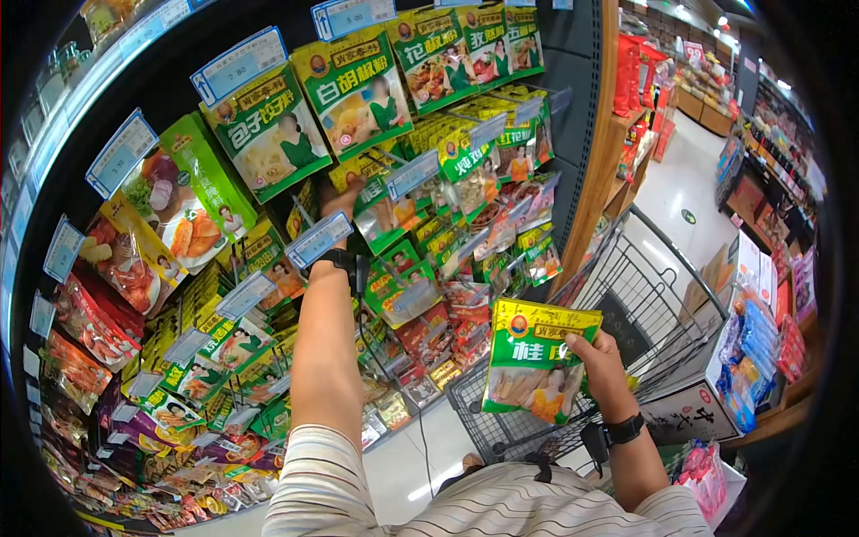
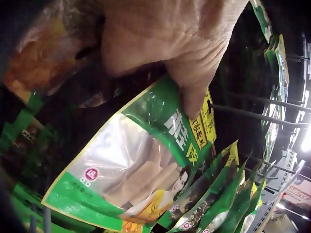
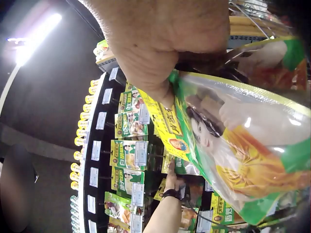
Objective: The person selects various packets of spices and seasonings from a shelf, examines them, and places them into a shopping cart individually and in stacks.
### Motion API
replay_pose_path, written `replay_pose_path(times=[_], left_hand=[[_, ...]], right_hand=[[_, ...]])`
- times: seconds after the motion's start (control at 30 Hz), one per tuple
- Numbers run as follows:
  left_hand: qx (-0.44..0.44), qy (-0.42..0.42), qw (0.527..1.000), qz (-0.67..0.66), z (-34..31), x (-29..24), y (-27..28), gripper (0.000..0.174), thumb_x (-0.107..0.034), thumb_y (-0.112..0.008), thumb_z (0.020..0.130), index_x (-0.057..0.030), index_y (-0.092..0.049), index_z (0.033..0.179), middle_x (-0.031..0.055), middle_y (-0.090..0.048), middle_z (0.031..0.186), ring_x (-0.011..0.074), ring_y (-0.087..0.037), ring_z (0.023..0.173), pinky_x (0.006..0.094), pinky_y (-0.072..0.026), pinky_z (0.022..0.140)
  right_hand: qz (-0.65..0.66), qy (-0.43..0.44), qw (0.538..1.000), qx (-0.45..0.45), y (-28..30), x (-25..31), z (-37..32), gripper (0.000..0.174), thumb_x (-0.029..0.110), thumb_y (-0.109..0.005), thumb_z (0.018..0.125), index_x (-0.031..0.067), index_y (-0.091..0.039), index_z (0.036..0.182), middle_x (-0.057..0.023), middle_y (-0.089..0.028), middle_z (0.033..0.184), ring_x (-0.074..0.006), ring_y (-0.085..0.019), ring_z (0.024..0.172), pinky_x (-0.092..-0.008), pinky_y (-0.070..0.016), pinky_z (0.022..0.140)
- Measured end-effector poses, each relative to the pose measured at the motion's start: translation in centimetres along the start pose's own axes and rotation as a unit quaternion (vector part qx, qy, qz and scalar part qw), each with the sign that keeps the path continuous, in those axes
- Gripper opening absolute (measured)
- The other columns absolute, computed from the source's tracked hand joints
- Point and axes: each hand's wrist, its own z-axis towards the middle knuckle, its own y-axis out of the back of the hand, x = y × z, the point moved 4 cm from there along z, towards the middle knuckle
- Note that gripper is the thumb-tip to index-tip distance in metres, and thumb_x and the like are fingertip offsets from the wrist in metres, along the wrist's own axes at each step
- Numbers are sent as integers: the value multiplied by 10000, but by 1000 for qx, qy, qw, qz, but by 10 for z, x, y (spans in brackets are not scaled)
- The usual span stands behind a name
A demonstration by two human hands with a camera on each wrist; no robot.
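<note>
My left hand (image 1: pixel 343 197) reaches in among the hanging spice packets on the rack. Seen from the left wrist, its thumb lies over the yellow top of a green-and-clear packet of cinnamon bark (image 2: pixel 141 170), with the fingers hidden behind, so the packet is pinched. More packets hang right beside it. In front of my body, my right hand (image 1: pixel 609 369) grips a matching cinnamon bark packet (image 1: pixel 528 367) by its upper right side, thumb on the front. From the right wrist, another packet surface (image 3: pixel 267 63) shows behind that one.
Rows of packets hang on metal hooks with price tags (image 1: pixel 240 64) at their ends. A black wire shopping cart (image 1: pixel 662 259) stands to the right, below the wooden shelf end (image 1: pixel 586 152). Beyond it is a white carton (image 1: pixel 684 412) with bagged goods. A thin cable hangs from the left wrist.
</note>
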Motion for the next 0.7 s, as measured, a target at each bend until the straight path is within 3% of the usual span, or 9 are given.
replay_pose_path(times=[0.1,0.17,0.27,0.33,0.4,0.47,0.57,0.7], left_hand=[[-27,-23,999,19,-10,-25,-4,460,-364,-737,868,1,-635,1127,169,-663,1088,298,-632,973,367,-484,840],[-7,-126,991,39,4,-15,-6,551,-427,-679,914,28,-606,1216,224,-651,1192,318,-642,1043,394,-499,857],[-115,-182,969,124,4,-17,-8,413,-339,-683,914,41,-654,1072,249,-694,1021,343,-677,878,380,-520,767],[-158,-254,934,196,6,-12,-9,373,-288,-690,905,51,-662,1058,260,-692,970,347,-669,827,391,-517,754],[-180,-263,930,183,9,-1,-12,362,-259,-693,903,62,-662,1067,260,-695,930,342,-665,792,400,-515,747],[-179,-207,958,86,-11,-20,-14,379,-250,-691,906,74,-653,1099,249,-702,900,328,-663,774,408,-513,745],[-149,-117,978,92,-24,-28,-15,418,-270,-626,934,19,-612,1235,271,-671,1127,441,-630,1037,441,-479,894],[-109,-75,984,123,-48,-58,-10,453,-316,-618,940,20,-611,1243,271,-665,1155,425,-633,1054,436,-479,910]], right_hand=[[-4,2,1000,2,-3,2,-4,276,180,-643,966,-14,-658,1162,-43,-695,1094,-117,-624,970,-286,-482,885],[-2,0,1000,0,-3,0,-7,277,181,-644,965,-14,-658,1162,-38,-693,1087,-113,-619,960,-286,-481,878],[1,4,1000,3,-3,-3,-10,274,182,-645,964,-12,-660,1157,-31,-691,1076,-107,-615,949,-284,-479,868],[4,-2,1000,-5,-2,-6,-13,269,177,-644,963,-12,-662,1153,-27,-690,1071,-104,-612,947,-281,-477,867],[-2,-2,1000,-12,1,-8,-14,273,167,-642,958,-15,-656,1161,-31,-689,1079,-107,-616,952,-280,-480,874],[-15,1,1000,-20,4,-11,-16,288,152,-639,951,-21,-642,1182,-44,-688,1101,-118,-626,963,-283,-488,888],[-4,-14,1000,-18,7,-16,-16,269,174,-641,956,-17,-661,1143,-20,-686,1070,-99,-606,954,-273,-467,883],[11,-29,999,-12,4,-16,-13,269,180,-642,955,-17,-663,1136,-26,-687,1073,-99,-609,949,-268,-468,876]])
